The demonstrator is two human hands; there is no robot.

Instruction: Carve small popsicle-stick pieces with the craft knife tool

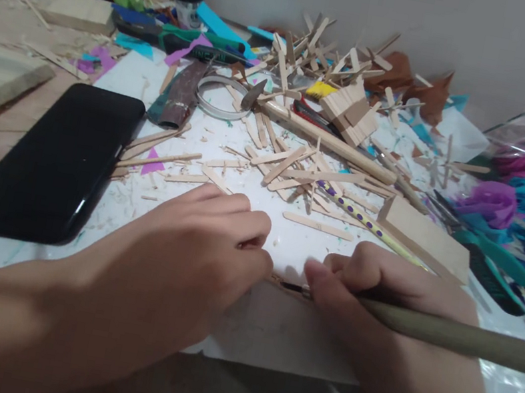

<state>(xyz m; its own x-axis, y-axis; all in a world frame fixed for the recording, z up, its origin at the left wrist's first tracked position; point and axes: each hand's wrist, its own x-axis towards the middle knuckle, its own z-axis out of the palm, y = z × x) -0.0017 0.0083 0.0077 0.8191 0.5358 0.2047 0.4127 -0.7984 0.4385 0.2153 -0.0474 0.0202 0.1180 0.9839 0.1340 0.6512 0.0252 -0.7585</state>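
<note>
Near the front edge of the white work surface, my left hand [218,243] is closed, its fingertips pressing a thin wooden piece [278,281] against the surface. My right hand [363,289] grips a tool with a long wooden handle [461,335] that extends to the right. The tool's narrow dark tip [291,287] touches or nearly touches the wooden piece, between my two hands. Most of the wooden piece is hidden by my fingers.
A black phone [52,163] lies at the left. Behind my hands are scattered craft sticks [292,171], a hammer [327,141], a tape ring [219,97] and a patterned pencil [369,223]. Right are a wood block [422,238], green-handled pliers [498,272] and paper flowers [489,203].
</note>
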